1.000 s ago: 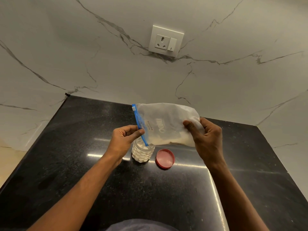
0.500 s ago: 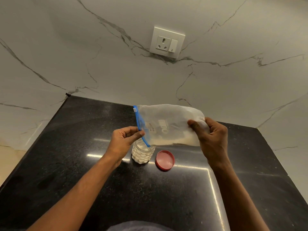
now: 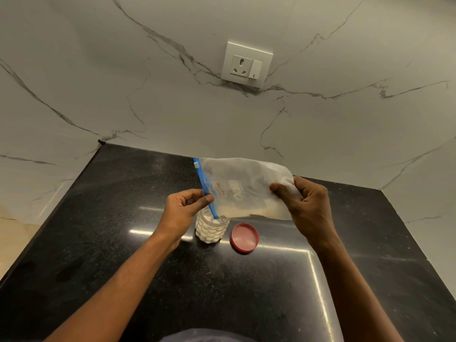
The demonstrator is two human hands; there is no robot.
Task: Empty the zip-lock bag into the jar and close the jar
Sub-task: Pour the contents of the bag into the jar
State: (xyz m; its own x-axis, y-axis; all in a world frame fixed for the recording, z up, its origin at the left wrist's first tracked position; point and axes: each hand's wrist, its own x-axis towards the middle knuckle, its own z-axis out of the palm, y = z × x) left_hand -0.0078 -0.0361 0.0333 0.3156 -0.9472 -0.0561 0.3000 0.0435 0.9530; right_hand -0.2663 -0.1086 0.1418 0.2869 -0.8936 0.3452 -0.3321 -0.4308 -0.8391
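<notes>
A clear zip-lock bag [image 3: 244,188] with a blue zip strip hangs sideways above the counter, a little pale powder lying along its lower edge. My left hand [image 3: 183,208] pinches the blue zip end, whose lower corner dips into the mouth of a small clear textured jar [image 3: 211,229] holding white powder. My right hand [image 3: 304,201] grips the bag's closed bottom end, raised to the right. The red lid [image 3: 244,238] lies upside down on the counter just right of the jar.
The black speckled counter [image 3: 123,243] meets white marble walls at the back and on both sides. A white wall socket with a switch [image 3: 246,64] sits above. The counter's left edge [image 3: 47,218] runs diagonally.
My right hand has drawn the bag's bottom end slightly to the right, stretching the bag out. The zip end and my left hand stay over the jar.
</notes>
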